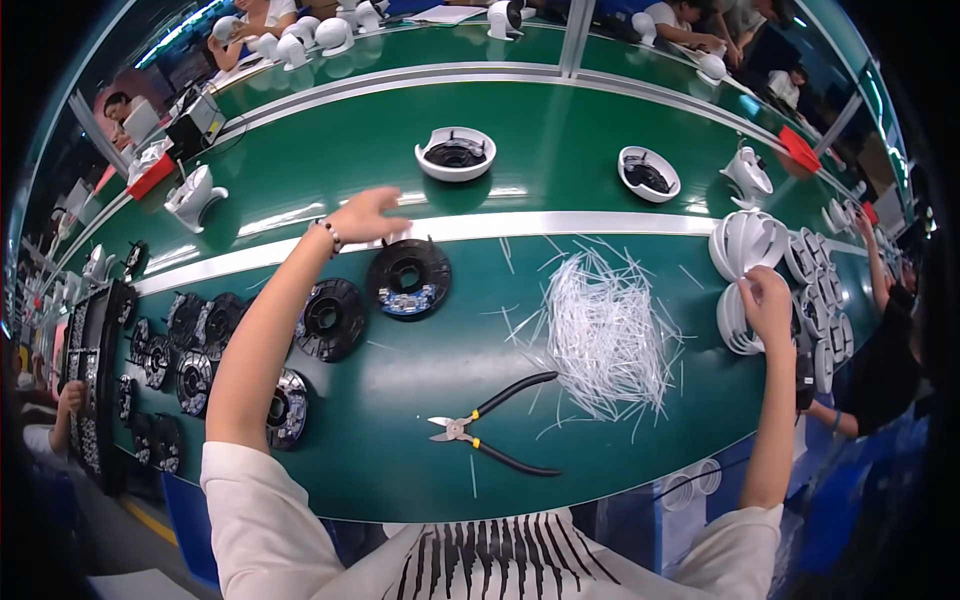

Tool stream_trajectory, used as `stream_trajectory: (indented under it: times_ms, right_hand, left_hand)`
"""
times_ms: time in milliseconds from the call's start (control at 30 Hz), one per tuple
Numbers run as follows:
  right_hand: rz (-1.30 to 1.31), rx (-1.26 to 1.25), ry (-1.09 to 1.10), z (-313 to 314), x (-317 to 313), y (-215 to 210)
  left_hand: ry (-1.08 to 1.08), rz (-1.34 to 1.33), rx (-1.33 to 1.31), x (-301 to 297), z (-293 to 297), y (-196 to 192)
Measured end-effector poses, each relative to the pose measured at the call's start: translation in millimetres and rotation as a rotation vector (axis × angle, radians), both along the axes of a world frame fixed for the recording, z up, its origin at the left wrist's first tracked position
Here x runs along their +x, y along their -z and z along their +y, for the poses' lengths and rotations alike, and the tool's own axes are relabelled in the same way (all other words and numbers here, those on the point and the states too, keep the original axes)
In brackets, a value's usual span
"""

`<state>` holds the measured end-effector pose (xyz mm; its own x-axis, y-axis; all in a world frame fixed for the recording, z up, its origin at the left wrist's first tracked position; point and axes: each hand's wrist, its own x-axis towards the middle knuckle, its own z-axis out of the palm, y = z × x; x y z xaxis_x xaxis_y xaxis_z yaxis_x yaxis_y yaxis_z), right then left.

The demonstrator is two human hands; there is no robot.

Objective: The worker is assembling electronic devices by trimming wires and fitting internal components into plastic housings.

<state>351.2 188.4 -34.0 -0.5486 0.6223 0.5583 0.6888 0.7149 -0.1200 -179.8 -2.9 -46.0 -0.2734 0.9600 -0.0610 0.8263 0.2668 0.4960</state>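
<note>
My left hand (366,216) reaches out with its fingers apart and nothing in them. Just below it lies a round black part with a blue circuit board (408,280); a second black ring-shaped part (330,318) is beside that one. At the right, my right hand (767,305) has its fingers closed on the edge of a white plastic shell (735,318), in a nested stack. More white shells (750,243) stand just behind it. Between my arms are diagonal cutters (490,425) with black and yellow handles, jaws apart, and a heap of thin white plastic strips (607,335).
Two white shells with black inserts (455,153) rest on the green conveyor (545,110) beyond the metal rail. Several black round parts (195,380) crowd the left of the table, beside a black rack (92,380). Stacked white rings (820,290) and a co-worker's arm (835,418) are at the right.
</note>
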Motion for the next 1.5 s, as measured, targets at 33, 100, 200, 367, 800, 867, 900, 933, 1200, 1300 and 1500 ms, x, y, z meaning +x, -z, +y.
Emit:
stream_trajectory:
  times_ms: [33,100,200,367,800,867,900,933,1200,1300,1500]
  right_hand:
    - [0.021,0.003,0.022,4,2,1]
    - [0.073,0.055,0.049,4,3,-2]
    - [0.065,0.112,0.106,-18,-4,-25]
    - [0.227,0.335,0.009,-91,-37,-75]
    - [-0.357,0.137,-1.075,-234,-166,-52]
    - [-0.420,0.109,-1.125,-238,-180,-37]
    - [-0.449,0.096,-1.125,-238,-186,-28]
    - [-0.454,0.092,-1.128,-235,-191,-19]
    - [-0.342,0.088,-0.916,-189,-213,10]
    - [-0.238,0.006,-0.788,-193,-220,10]
    - [-0.364,-0.597,-0.740,-220,-230,-2]
  left_hand:
    - [0.061,-0.018,-0.084,4,-11,-3]
    - [0.153,0.072,-0.074,12,-18,3]
    - [0.123,0.169,0.091,22,-26,12]
    - [0.031,-0.048,0.162,34,-31,2]
    - [-0.241,-1.024,0.465,102,-136,-27]
    - [-0.299,-0.958,0.577,99,-150,-20]
    - [-0.330,-0.920,0.657,93,-156,-10]
    - [-0.318,-0.975,0.708,95,-162,-14]
    - [-0.364,-0.981,0.823,92,-175,-1]
    - [-0.333,-0.934,0.866,92,-175,8]
    - [-0.370,-1.015,0.912,95,-175,12]
